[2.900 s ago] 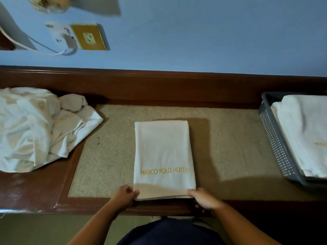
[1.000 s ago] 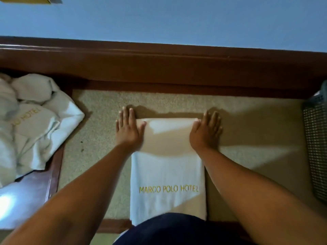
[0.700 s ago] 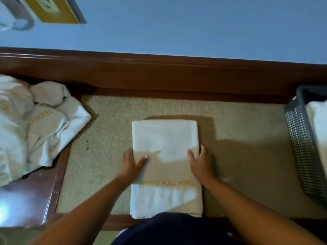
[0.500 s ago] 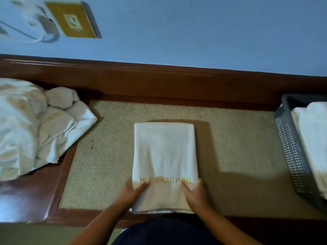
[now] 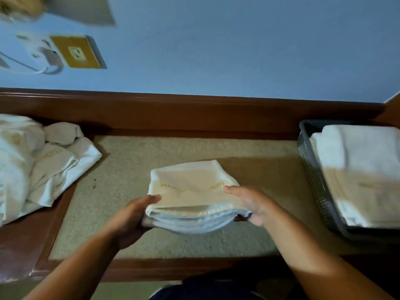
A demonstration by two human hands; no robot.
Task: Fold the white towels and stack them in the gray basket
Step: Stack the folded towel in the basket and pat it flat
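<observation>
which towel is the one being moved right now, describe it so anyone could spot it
On the beige mat in the middle of the wooden counter, both hands grip a folded towel with gold lettering. Unlike the crumpled pile at left and the stack in the gray basket at right, it is lifted.

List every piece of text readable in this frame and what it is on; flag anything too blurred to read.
"MAR" then a gap, then "HOTEL": gold lettering on the folded towel held in both hands; the middle letters are lost in a crease.
"HOTEL": gold lettering on the crumpled towel pile, rest hidden in folds.
Gold lettering on the top towel in the gray basket: too blurred to read.
Wall plate and white plug: nothing legible.
</observation>
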